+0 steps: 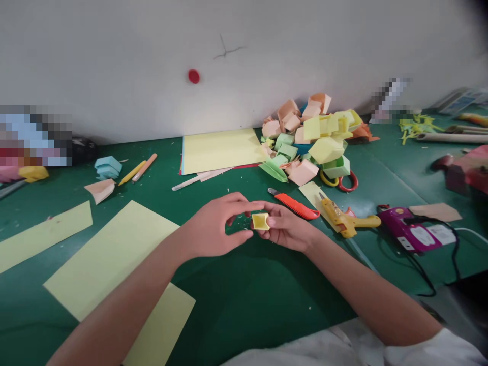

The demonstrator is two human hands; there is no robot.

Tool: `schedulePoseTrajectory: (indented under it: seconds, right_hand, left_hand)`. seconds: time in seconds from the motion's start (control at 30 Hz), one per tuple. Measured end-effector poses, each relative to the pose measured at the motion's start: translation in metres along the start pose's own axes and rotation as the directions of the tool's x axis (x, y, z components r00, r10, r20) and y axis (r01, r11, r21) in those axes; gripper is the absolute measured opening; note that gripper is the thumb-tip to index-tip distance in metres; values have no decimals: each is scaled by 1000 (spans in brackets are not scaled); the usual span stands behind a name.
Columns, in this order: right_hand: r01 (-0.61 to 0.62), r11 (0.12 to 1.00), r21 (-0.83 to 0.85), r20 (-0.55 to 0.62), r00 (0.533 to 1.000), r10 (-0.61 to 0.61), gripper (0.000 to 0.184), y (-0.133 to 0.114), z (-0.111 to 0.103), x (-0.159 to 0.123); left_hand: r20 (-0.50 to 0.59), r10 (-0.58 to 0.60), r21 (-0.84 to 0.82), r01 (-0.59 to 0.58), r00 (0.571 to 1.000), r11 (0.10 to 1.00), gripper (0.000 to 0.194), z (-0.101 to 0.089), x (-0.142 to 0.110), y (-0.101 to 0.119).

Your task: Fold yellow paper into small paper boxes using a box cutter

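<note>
A small yellow folded paper box (260,221) is pinched between the thumb and fingers of my right hand (287,227), its hollow side facing me. To its left my left hand (213,223) curves with thumb and forefinger spread apart. The left forefinger reaches over to the right fingertips, and the left thumb ends close to the box's lower left corner; whether it touches cannot be made out. Just beyond the hands lies an orange-red utility knife (295,204). Pale yellow paper sheets (114,259) lie beneath and beside my left forearm.
A heap of folded paper boxes (305,137) stands near the wall, with scissors (347,181) beside it. On the right are a yellow hot glue gun (348,218) and a purple power strip (409,229) with cables. Paper sheets (221,150) and pencil-like sticks (145,168) lie further back.
</note>
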State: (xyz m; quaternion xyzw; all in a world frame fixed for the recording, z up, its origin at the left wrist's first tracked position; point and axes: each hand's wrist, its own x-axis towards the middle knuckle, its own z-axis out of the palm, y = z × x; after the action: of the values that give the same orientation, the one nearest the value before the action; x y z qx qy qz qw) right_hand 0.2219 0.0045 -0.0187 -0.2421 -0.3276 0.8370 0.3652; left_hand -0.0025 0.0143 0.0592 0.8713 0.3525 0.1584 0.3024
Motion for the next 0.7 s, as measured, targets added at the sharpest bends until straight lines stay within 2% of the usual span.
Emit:
schedulePoseTrajectory:
  seconds: [0.1, 0.27, 0.5, 0.57, 0.7]
  right_hand:
    - [6, 1000, 17, 43, 999, -7, 52, 0, 2, 0]
    - [36, 999, 30, 76, 996, -38, 56, 3, 3, 0]
    - [25, 999, 39, 149, 988, -30, 65, -2, 6, -3]
    - [72, 997, 1, 149, 986, -71, 62, -3, 8, -3]
    - [245, 958, -151, 24, 969, -244, 51, 1, 12, -3]
  left_hand:
    - [-41, 10, -11, -11, 999, 1000, 56, 5, -1, 3]
    - [-188, 13, -48, -22, 982, 999, 36, 19, -2, 7]
    - [-215, 45, 1, -45, 976, 999, 28, 19, -3, 9]
    - [-240, 47, 55, -35, 970, 998, 26, 18, -3, 9]
    - [-283, 54, 193, 2, 957, 981, 20, 20, -3, 7]
